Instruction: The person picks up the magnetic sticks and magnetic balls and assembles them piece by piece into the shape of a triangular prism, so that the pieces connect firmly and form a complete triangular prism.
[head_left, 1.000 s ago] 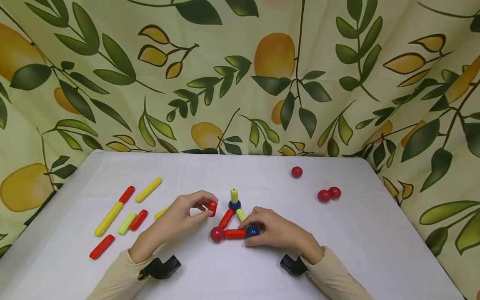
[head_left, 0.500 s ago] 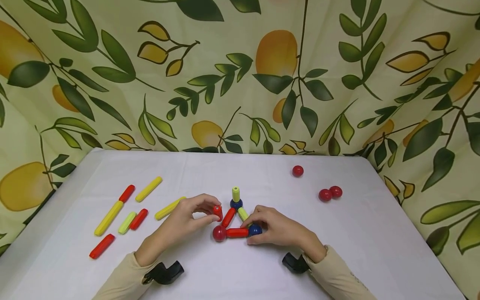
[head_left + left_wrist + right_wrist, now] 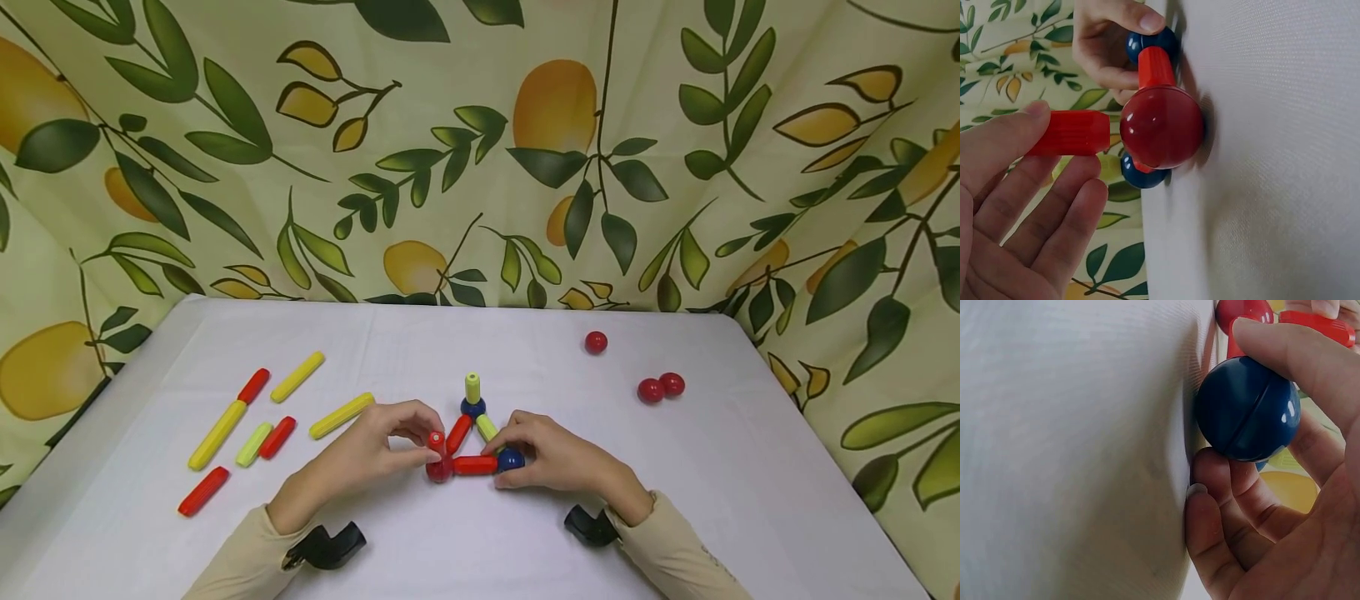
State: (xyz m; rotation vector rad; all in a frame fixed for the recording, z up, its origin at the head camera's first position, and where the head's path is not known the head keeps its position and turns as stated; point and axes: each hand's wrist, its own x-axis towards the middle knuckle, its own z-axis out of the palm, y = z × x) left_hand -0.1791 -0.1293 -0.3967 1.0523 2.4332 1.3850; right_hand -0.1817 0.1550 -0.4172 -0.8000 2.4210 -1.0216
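Note:
My left hand (image 3: 378,437) pinches a short red magnetic rod (image 3: 1075,133) between thumb and fingers. The rod stands upright over the red ball (image 3: 1163,127), its lower end a narrow gap from it in the left wrist view. That ball is one corner of a flat triangle; a red rod (image 3: 476,466) joins it to a blue ball (image 3: 1247,409), which my right hand (image 3: 551,454) grips with thumb and fingers. A slanted red rod (image 3: 458,435) and a light green rod (image 3: 486,428) run to the back blue ball (image 3: 473,407), topped by an upright light green rod (image 3: 472,387).
Left on the white-covered table (image 3: 390,550) lie loose rods: yellow ones (image 3: 341,416), red ones (image 3: 203,491) and a light green one (image 3: 254,444). At the back right sit a single red ball (image 3: 596,342) and a pair of red balls (image 3: 651,390). A fruit-patterned curtain (image 3: 315,200) hangs behind.
My left hand has carried the red rod right and down, from beside the triangle to over the red ball. My right hand keeps its grip on the blue ball.

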